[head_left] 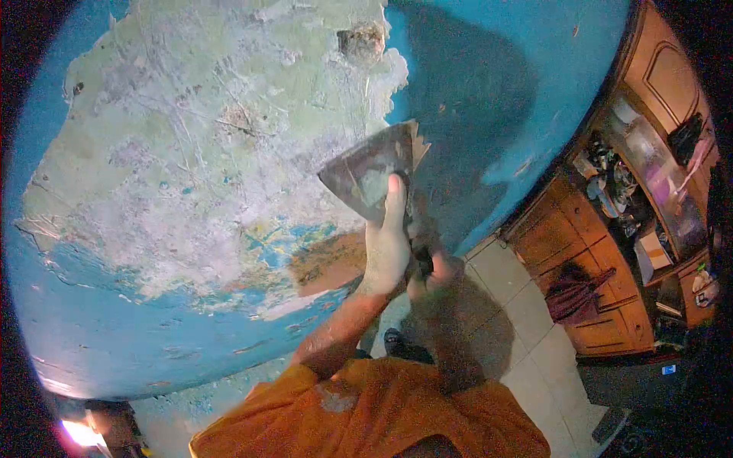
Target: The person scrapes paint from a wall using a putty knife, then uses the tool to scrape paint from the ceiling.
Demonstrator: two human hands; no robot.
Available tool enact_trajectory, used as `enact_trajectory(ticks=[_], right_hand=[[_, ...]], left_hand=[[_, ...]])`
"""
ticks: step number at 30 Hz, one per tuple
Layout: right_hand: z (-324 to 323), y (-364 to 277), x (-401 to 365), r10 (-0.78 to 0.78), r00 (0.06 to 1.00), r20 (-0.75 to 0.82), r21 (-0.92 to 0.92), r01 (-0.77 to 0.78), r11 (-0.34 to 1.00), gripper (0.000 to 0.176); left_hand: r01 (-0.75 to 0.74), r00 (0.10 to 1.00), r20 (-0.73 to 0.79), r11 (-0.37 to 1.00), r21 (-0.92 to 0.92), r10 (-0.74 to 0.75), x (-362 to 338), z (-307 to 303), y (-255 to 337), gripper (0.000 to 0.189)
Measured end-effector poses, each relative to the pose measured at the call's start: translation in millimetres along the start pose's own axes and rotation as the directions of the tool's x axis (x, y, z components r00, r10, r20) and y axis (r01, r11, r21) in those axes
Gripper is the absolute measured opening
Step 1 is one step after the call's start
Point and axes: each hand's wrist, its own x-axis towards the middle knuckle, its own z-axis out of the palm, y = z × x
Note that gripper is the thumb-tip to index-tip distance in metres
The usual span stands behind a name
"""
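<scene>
A wide metal scraper (363,172) lies with its blade against the wall, near the ragged edge between the bare plaster (175,175) and the blue paint (565,46). My left hand (388,244) is closed on the scraper, its thumb stretched up along the blade. Lower and to the right, my right hand (435,275) is closed round the dark end of the scraper's handle. A torn flake of paint (420,145) stands at the blade's right corner. The fingers behind the handle are hidden.
On the right is a wooden cabinet (588,252) with cluttered shelves and a dark cloth (574,296) hanging on it. Pale floor tiles (534,359) show below. A dark box (634,382) stands at the lower right, and a bright light (82,433) glows at the lower left.
</scene>
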Motion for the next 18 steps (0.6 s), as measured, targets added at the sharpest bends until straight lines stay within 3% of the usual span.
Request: enact_trajectory(ticks=[3, 4, 5, 7, 9, 11, 13, 14, 15, 16, 17, 18], right_hand=[[-7.3, -0.2, -1.5, -0.041, 0.999, 0.015, 0.014, 0.041, 0.999, 0.027], [-5.0, -0.4, -3.8, -0.073, 0.997, -0.004, 0.013, 0.073, 0.997, 0.027], [-0.6, -2.9, -4.0, -0.097, 0.995, -0.016, 0.008, 0.097, 0.995, 0.027], [0.2, -14.2, 1.0, -0.061, 0.998, -0.008, 0.005, 0.061, 0.998, 0.027], [-6.1, -19.5, 6.0, -0.016, 1.000, 0.026, 0.017, 0.016, 1.000, 0.027], [-16.4, -16.6, 2.6, -0.028, 0.998, 0.064, 0.030, 0.027, 0.999, 0.027], [-16.3, -8.5, -0.5, -0.060, 0.997, 0.043, 0.023, 0.059, 0.998, 0.027], [-12.1, -6.3, -1.9, -0.088, 0.996, 0.014, 0.013, 0.087, 0.996, 0.027], [-6.8, -8.9, -1.7, -0.100, 0.995, -0.009, 0.008, 0.100, 0.995, 0.027], [-3.4, -19.8, 4.3, -0.062, 0.998, -0.006, 0.014, 0.062, 0.998, 0.026], [-1.9, -29.9, 9.3, -0.038, 0.999, -0.007, 0.040, 0.038, 0.998, 0.026], [-3.2, -39.0, 15.2, -0.007, 1.000, -0.003, 0.096, 0.008, 0.995, 0.026]], left_hand=[[-0.059, 0.998, -0.017, 0.986, -0.158, 0.058, -8.9, 3.0, -16.2, 0.051], [-0.029, 0.995, -0.104, 0.968, -0.248, 0.004, -15.3, 8.8, -17.4, 0.051], [-0.035, 0.995, -0.101, 0.969, -0.245, 0.011, -12.2, 7.8, -13.5, 0.051], [-0.244, 0.970, -0.063, 0.947, -0.211, 0.236, -5.4, 4.7, 0.3, 0.040], [-0.250, 0.968, -0.053, 0.960, -0.129, 0.245, -9.6, 8.2, 12.3, 0.040], [-0.195, 0.977, -0.130, 0.955, -0.222, 0.169, -7.9, 16.5, 5.7, 0.041], [-0.276, 0.960, -0.121, 0.921, -0.273, 0.252, -9.0, 12.9, -13.1, 0.041], [-0.198, 0.979, -0.099, 0.937, -0.289, 0.176, -9.5, 9.7, -14.3, 0.039], [-0.103, 0.993, -0.079, 0.949, -0.296, 0.083, -11.1, 4.0, -15.9, 0.049], [-0.380, 0.924, -0.031, 0.908, -0.174, 0.381, -6.8, 0.2, -7.5, 0.039], [-0.371, 0.928, -0.039, 0.913, -0.172, 0.370, -5.1, -0.3, 4.6, 0.039], [-0.246, 0.967, 0.018, 0.950, -0.195, 0.254, -4.5, 0.8, 18.5, 0.038]])
